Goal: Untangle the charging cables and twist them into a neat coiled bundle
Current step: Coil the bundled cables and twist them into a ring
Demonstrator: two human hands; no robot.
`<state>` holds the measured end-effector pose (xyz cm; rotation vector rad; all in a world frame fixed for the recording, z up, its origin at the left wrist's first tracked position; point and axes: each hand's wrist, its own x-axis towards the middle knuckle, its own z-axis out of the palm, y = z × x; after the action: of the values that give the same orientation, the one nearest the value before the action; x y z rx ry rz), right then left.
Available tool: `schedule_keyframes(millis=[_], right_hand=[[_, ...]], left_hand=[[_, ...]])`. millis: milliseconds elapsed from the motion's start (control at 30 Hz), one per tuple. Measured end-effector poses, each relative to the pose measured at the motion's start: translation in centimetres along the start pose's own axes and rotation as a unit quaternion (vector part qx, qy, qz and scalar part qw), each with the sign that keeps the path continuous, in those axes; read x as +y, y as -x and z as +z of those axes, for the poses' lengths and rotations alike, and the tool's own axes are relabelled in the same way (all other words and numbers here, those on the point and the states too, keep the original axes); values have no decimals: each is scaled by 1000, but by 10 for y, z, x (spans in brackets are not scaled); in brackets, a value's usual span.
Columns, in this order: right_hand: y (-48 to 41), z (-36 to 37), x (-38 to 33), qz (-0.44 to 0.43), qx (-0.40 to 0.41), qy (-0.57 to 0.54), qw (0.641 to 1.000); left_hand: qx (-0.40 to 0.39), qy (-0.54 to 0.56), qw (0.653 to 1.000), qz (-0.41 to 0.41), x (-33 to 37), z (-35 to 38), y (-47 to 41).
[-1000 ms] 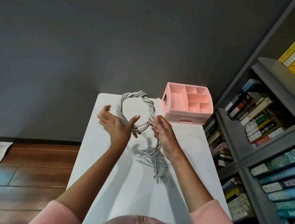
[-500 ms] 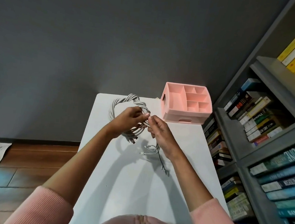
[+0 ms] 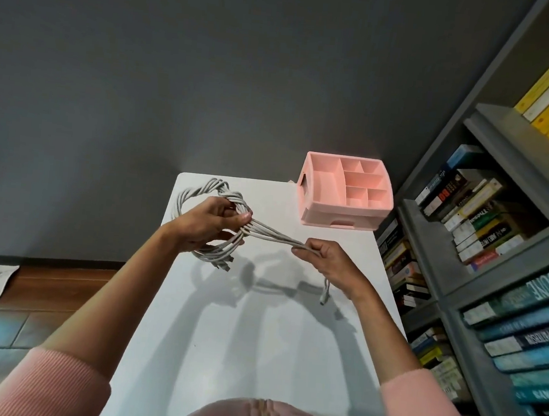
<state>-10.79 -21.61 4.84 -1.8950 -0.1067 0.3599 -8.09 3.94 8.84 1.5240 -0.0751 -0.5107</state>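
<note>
The pink organizer point(image 3: 345, 214) sits at the white worktop's point(image 3: 253, 355) far right corner, its open compartments showing bare pink floors. Books point(image 3: 477, 225) pack the grey bookshelf point(image 3: 443, 269) alongside. One teal spine seems to read "DONE"; most other writing is too skewed to read. The left hand point(image 3: 213, 224) clamps its fingers point(image 3: 242, 218) round the twisted cable coil point(image 3: 198, 194) just above the worktop. The right hand point(image 3: 325, 262) pinches the loose strands taut, ends dangling.

Two hands mid-frame: left hand point(image 3: 210, 227), right hand point(image 3: 329, 262). One cable coil point(image 3: 184, 196), strand count unclear. One table point(image 3: 270, 356). One pink organizer point(image 3: 346, 210). One bookshelf point(image 3: 505, 138), right edge.
</note>
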Motion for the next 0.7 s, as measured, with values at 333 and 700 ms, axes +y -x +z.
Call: schedule_keyframes(millis=[333, 700], right_hand=[[7, -25, 21, 53, -48, -61, 996], [4, -19, 48, 109, 1, 109, 988]], left_hand=[[3, 46, 999, -1, -6, -6, 3], [54, -27, 998, 15, 5, -3, 3]])
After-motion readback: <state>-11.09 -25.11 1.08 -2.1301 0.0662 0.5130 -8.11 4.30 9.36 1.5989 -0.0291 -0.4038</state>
